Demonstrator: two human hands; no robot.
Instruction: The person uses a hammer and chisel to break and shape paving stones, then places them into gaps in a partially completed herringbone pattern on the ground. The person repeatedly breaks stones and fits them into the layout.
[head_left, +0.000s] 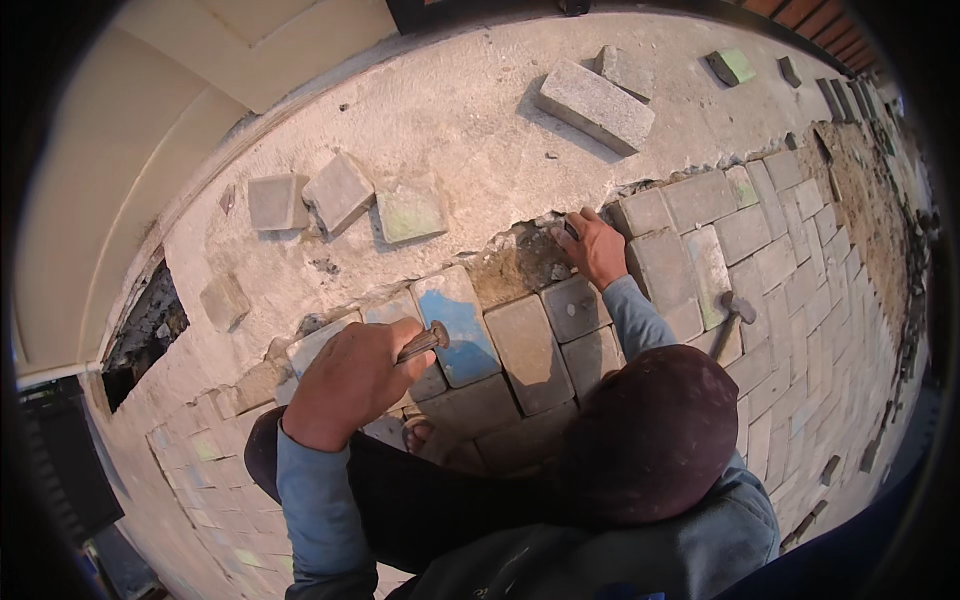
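Observation:
My left hand (355, 375) is closed round a rusty cold chisel (424, 343), whose flattened, mushroomed head sticks out of the fist. Its lower end is hidden. Beneath this hand lie grey pavers and one paver with blue paint (455, 325). My right hand (597, 248) reaches to a gap (513, 265) in the paving, along the broken concrete edge. Its fingers are bent together at a small dark bit, which I cannot make out. Loose dirt and rubble show in the gap. A hammer (738, 308) rests on the pavers to the right of my right forearm.
On the concrete strip (470, 130) lie a long concrete block (597, 106), a loose grey paver (339, 193) and a greenish one (411, 209). A broken hole (150, 325) opens at left by the cream wall (130, 180). A dark maroon rounded shape (650, 435) hides part of my right arm.

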